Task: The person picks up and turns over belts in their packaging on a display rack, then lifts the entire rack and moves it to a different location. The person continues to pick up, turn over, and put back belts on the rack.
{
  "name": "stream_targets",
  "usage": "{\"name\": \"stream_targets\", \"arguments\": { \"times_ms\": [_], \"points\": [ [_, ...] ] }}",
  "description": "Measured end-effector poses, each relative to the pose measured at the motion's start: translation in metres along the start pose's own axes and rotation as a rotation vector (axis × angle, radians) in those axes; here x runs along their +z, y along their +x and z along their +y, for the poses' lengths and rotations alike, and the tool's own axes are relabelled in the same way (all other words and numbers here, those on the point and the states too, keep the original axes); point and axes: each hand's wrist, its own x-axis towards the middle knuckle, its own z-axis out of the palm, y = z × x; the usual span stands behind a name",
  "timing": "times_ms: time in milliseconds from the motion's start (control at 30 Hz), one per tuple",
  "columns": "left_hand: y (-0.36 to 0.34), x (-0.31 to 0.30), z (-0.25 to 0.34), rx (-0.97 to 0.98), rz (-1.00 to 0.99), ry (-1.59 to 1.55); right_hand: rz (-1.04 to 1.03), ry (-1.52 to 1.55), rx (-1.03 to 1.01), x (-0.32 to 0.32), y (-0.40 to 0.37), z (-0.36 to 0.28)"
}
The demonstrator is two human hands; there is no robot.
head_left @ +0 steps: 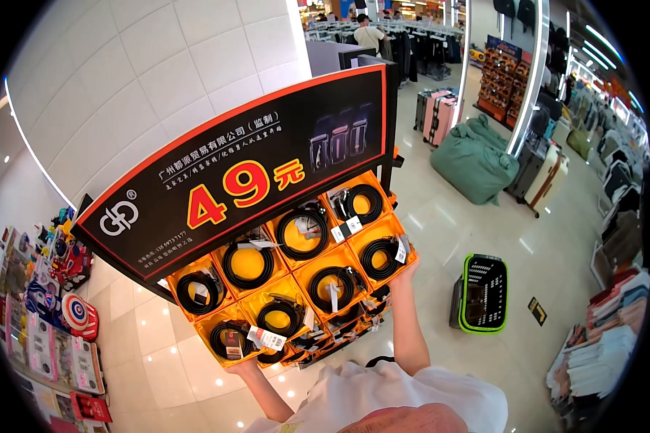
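Observation:
Rolled black belts with tags lie in orange boxes on a stepped display rack. At the lower left end of the front row, my left hand [240,366] touches the underside or outer edge of an orange box [208,333] with a belt in it; its fingers are hidden behind the box. On the opposite end my right hand [409,274] is against the outer side of another orange box [387,227], and its fingers are mostly out of sight too. Whether either hand grips or only presses cannot be made out. Above the boxes stands a black sign [245,166] with "49元".
A black shopping basket [484,292] with a green rim stands on the floor at right. Beyond it are a green beanbag [475,162] and suitcases [545,177]. Toys and packages [54,317] line the left; folded clothes [607,335] lie at far right. A person [368,35] is far back.

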Motion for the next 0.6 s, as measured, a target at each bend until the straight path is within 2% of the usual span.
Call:
{"name": "stream_targets", "arguments": {
  "times_ms": [200, 300, 333, 467, 600],
  "points": [
    [0.023, -0.031, 0.004, 0.0, -0.098, 0.009, -0.029, -0.041, 0.025, -0.014, 0.007, -0.004],
    [0.026, -0.039, 0.004, 0.023, -0.148, 0.099, -0.06, -0.084, 0.112, -0.018, 0.002, -0.01],
    [0.023, -0.034, 0.003, 0.009, -0.1, 0.092, -0.115, -0.093, 0.118, -0.023, 0.004, -0.012],
    [-0.002, -0.009, -0.007, 0.042, -0.043, 0.136, -0.071, -0.141, 0.191, -0.042, 0.005, -0.021],
    [0.022, -0.072, -0.011, 0.002, -0.043, 0.17, -0.085, -0.311, 0.191, -0.021, -0.016, -0.032]
  ]
}}
